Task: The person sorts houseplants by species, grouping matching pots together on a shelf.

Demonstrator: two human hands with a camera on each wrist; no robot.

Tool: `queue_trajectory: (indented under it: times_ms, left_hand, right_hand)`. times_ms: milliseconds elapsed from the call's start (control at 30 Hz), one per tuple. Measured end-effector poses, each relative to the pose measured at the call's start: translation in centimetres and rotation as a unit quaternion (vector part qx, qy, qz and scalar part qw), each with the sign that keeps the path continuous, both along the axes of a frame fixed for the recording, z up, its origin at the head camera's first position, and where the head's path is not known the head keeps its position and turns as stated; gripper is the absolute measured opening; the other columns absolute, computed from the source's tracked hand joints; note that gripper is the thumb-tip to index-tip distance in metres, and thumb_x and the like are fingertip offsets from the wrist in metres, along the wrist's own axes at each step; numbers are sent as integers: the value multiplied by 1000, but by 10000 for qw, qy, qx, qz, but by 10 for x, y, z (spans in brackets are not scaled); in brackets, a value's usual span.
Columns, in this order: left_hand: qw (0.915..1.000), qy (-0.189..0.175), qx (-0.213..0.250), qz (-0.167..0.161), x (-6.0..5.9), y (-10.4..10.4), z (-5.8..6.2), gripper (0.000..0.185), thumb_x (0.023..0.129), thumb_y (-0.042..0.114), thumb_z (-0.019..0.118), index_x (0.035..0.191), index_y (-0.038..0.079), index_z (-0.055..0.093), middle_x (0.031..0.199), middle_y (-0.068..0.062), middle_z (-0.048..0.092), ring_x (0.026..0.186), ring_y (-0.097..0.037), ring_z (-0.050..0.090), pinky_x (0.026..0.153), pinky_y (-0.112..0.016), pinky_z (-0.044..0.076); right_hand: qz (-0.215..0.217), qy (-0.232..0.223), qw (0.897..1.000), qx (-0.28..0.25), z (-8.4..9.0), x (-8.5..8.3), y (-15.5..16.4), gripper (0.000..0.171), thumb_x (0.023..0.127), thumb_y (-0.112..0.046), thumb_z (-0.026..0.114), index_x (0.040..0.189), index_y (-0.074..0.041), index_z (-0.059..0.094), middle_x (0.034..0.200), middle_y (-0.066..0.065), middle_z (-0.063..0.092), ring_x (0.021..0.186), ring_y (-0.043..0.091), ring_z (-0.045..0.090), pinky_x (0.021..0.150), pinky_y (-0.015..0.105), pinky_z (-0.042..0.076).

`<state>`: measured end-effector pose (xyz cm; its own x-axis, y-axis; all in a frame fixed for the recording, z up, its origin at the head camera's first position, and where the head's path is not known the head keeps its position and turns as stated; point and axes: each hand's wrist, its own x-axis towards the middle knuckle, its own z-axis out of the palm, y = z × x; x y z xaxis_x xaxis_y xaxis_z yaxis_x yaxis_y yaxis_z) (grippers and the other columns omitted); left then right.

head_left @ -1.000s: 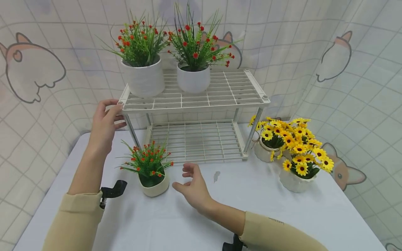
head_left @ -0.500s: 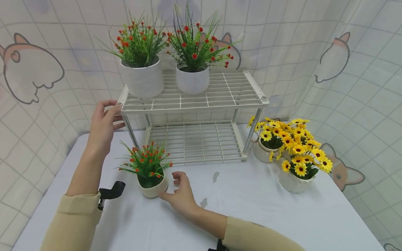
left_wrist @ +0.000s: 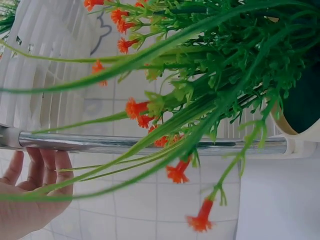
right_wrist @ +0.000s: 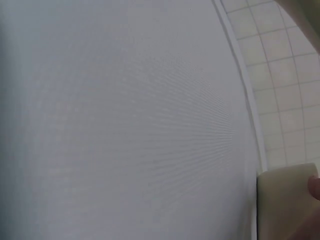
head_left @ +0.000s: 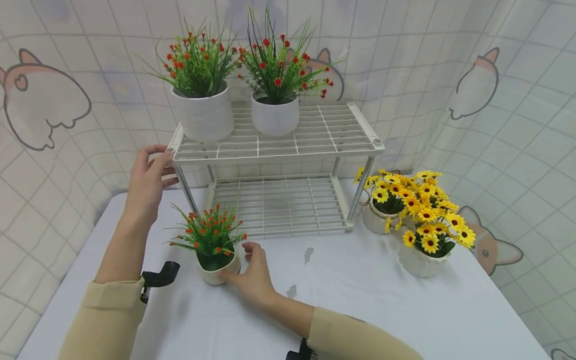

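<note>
A two-tier wire rack (head_left: pixel 335 125) stands on the table. My left hand (head_left: pixel 147 175) holds it at the front left corner, thumb and bent fingers against the top of the metal post (left_wrist: pixel 100 142). Below that corner sits a small potted plant (head_left: pixel 211 235) with red flowers and green blades. My right hand (head_left: pixel 254 280) grips its cream pot (right_wrist: pixel 285 200), thumb across the front and fingers at the right side, partly hidden. In the left wrist view, the red flowers (left_wrist: pixel 135 107) hang close to the camera, in front of the post.
Two white pots, a larger one (head_left: pixel 202 117) and a smaller one (head_left: pixel 275 117), both with red flowers, stand on the top tier. Two pots of yellow flowers (head_left: pixel 427 215) stand right of the rack. The white table (head_left: pixel 342 300) meets a tile-patterned curtain (head_left: pixel 405 60).
My right hand has moved left from beside the small potted plant and closed around its pot. The left hand stays at the rack's corner.
</note>
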<state>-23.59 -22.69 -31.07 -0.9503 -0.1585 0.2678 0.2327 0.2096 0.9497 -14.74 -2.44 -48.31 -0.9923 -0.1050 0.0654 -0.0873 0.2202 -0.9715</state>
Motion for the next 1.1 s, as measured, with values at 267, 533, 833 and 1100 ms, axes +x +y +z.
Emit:
queue_trajectory:
  times_ms: [267, 533, 833, 1100]
  left_hand:
    - [10000, 35, 8, 28, -1, 1, 2, 32, 109, 35, 48, 136, 18, 46, 123, -3, 57, 110, -20, 59, 89, -32, 49]
    - [9996, 128, 262, -24, 1, 1, 4, 28, 108, 32, 50, 132, 19, 48, 117, -3, 58, 104, -19, 60, 86, -29, 49]
    - [9969, 179, 756, -124, -1, 4, 3, 23, 106, 27, 55, 126, 18, 51, 112, -5, 60, 98, -16, 63, 81, -26, 52]
    - [9983, 147, 550, -92, 1, 3, 2, 26, 107, 30, 53, 130, 18, 50, 114, -4, 60, 101, -18, 61, 85, -29, 49]
  right_hand:
    - [-6, 76, 9997, 241, 0, 0, 11, 74, 84, -24, 85, 138, 2, 42, 138, 17, 45, 120, 33, 47, 100, 42, 43]
    - [116, 294, 9988, 380, -3, -3, 10, 78, 82, -22, 85, 141, 0, 40, 138, 17, 44, 122, 33, 47, 99, 43, 45]
    - [-187, 728, 9953, 605, -4, -6, -12, 87, 69, -25, 95, 136, 1, 47, 135, 9, 47, 123, 25, 44, 104, 38, 38]
    - [-209, 825, 9944, 631, -5, -2, -15, 83, 73, -22, 93, 137, 0, 46, 131, 9, 50, 124, 24, 47, 106, 38, 40]
